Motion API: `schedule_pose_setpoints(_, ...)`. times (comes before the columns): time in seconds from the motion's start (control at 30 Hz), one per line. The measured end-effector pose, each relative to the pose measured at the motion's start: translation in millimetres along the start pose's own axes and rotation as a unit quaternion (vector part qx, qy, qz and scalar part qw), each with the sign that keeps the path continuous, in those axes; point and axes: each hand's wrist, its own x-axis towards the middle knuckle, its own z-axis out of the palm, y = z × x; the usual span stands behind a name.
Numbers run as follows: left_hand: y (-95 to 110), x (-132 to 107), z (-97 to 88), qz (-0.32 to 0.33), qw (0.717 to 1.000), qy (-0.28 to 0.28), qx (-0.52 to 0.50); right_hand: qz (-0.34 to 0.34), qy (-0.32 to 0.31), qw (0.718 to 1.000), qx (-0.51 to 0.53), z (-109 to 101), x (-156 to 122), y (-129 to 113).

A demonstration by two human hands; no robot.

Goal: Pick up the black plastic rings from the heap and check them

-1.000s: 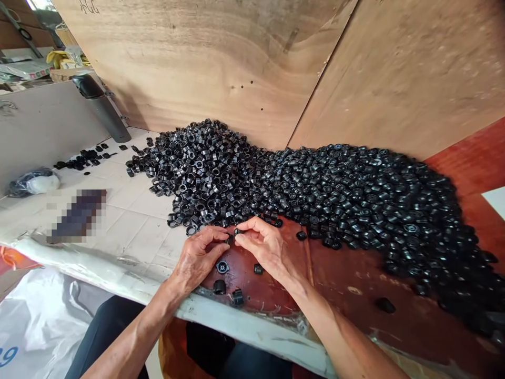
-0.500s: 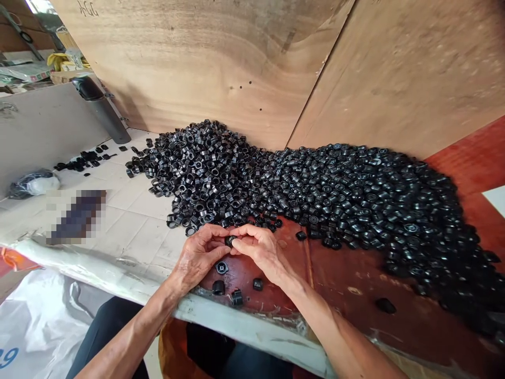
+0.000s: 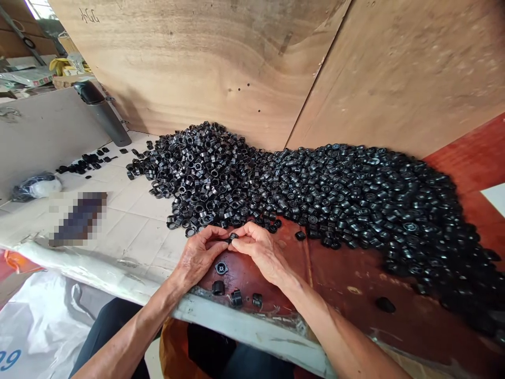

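Observation:
Between the fingertips of both hands is a small black plastic part (image 3: 232,238), partly covered by the fingers. My left hand (image 3: 201,253) pinches it from the left, and my right hand (image 3: 260,251) grips it from the right. Just below the hands, a round black cap (image 3: 221,268) lies with its spoked face up. Nearer the table edge sit a black ring (image 3: 218,287), a ribbed black piece (image 3: 236,298) and a smaller black piece (image 3: 257,300). Behind the hands rises a heap of black rings (image 3: 205,173).
A second heap of black caps (image 3: 355,195) spreads to the right along the wooden board (image 3: 221,63). At the back left a dark flask (image 3: 104,116) leans. One loose black piece (image 3: 385,305) lies on the red-brown tabletop (image 3: 339,279). An orange-brown container (image 3: 177,347) shows under the edge.
The part between my fingers has shifted slightly up and right, and my fingers have moved around it. The small black piece below my right hand now lies nearer the table edge.

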Motion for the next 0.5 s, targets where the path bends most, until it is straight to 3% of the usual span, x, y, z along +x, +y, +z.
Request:
schedule_pose_setpoints(0.23, -10, 2, -5.0, 0.102, 0.987, -0.054, 0.108, -0.006, 0.007, 1.000, -0.023, -2, -1, -7)
schedule_pose_setpoints(0.37, -9, 1, -3.9, 0.056, 0.991, -0.036, 0.117, -0.012, -0.014, 1.000, -0.011, -4, -1, -9)
schedule_pose_setpoints(0.5, 0, -1, -2.7, 0.008, 1.000, -0.019, 0.013, -0.021, -0.014, 0.999, 0.035, -4, -1, -7)
